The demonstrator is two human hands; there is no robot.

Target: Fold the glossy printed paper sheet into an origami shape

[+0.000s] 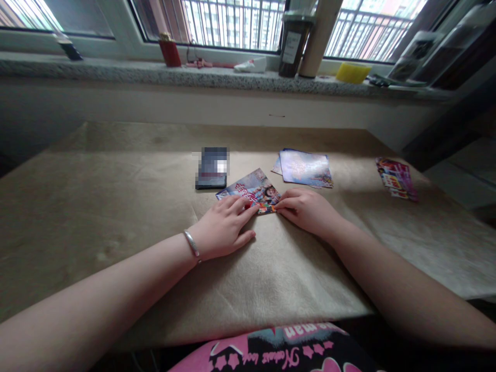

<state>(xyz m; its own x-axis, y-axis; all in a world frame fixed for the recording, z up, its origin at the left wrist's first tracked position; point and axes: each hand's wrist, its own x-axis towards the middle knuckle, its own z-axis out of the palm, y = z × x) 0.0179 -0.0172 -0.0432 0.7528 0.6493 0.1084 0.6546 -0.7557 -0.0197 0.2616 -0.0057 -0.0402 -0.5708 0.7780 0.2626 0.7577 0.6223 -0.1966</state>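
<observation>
My left hand and my right hand lie on the beige-covered table, their fingertips meeting on the near edge of a glossy printed card. The card lies flat and tilted across the table, with its lower part hidden by my fingers. Beyond it sits a small stack of pale blue printed cards. To the left of the card lies a dark smartphone, its upper part pixelated. Further right, several pink printed cards lie overlapped. A silver bangle circles my left wrist.
Past the table's far edge is a white wall below a granite windowsill. On the sill stand a red cup, a dark labelled jar, a cardboard tube and a yellow sponge. My pink and black shirt shows below.
</observation>
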